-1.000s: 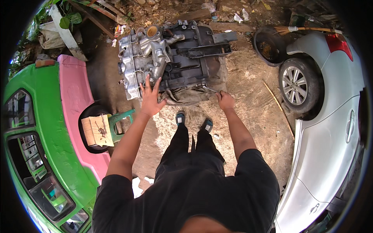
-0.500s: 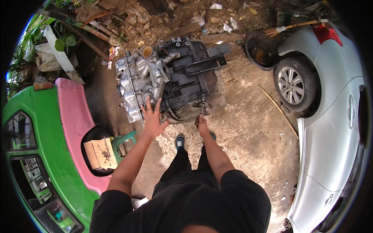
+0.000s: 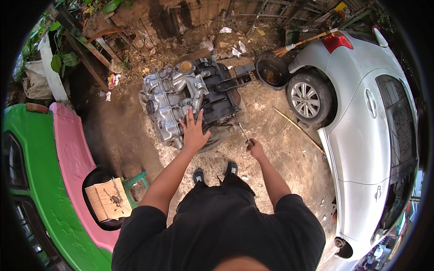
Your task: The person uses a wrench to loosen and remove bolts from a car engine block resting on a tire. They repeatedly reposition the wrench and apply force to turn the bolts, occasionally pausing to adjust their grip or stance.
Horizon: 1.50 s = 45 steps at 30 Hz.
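A large engine (image 3: pixel 165 108) lies on the ground ahead of me, its left part silver metal and its right part black, with crumpled material beneath its near edge. My left hand (image 3: pixel 193 131) rests on the silver metal near that edge, fingers spread. Just off the engine's lower right, my right hand (image 3: pixel 254 147) is closed round a slim metal wrench (image 3: pixel 244 133), whose far end points up toward the engine.
A green and pink vehicle (image 3: pixel 72 153) stands left, beside cardboard (image 3: pixel 97 201) and a green stool (image 3: pixel 138 178). A silver car (image 3: pixel 361 171) stands right, near a black tub (image 3: pixel 266 70), a broom (image 3: pixel 307 39) and a thin stick (image 3: pixel 296 126). Wooden debris lines the back.
My right hand moved left toward the engine's near edge, then back right, the wrench now angled upward. My left hand stays on the engine. The view has shifted.
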Motion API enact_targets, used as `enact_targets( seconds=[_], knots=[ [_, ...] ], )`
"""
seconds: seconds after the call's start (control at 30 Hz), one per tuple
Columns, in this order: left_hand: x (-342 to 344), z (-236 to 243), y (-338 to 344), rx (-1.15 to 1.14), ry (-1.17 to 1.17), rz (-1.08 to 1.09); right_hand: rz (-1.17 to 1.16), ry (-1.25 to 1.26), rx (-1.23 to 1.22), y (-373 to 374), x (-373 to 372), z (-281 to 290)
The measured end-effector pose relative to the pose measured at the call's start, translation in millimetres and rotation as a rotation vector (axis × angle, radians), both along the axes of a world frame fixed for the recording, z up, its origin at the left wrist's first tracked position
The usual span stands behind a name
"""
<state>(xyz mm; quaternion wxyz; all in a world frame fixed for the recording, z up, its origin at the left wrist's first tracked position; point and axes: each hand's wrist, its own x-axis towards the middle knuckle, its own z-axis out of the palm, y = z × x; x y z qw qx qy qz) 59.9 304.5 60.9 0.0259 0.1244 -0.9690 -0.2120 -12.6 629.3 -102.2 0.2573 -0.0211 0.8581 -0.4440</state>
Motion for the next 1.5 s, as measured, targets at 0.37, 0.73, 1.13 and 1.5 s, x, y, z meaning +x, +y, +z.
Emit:
enact_targets(
  seconds=[0.37, 0.73, 1.13, 1.5],
  knots=[
    [-0.5, 4.1, 4.6, -0.109, -0.046, 0.023, 0.2, 0.344, 0.216, 5.3, -53.4, 87.8],
    [-3.4, -7.8, 11.7, -0.188, -0.017, 0.1, 0.97, 0.537, 0.661, -23.4, -136.0, 142.3],
    [-5.3, -9.3, 14.1, -0.21, -0.058, 0.141, 1.152, 0.589, 0.737, -54.6, -154.0, 148.2],
    [-5.5, -4.0, 13.8, -0.198, -0.09, 0.141, 1.122, 0.696, 0.711, -50.5, -141.2, 151.0]
  ],
)
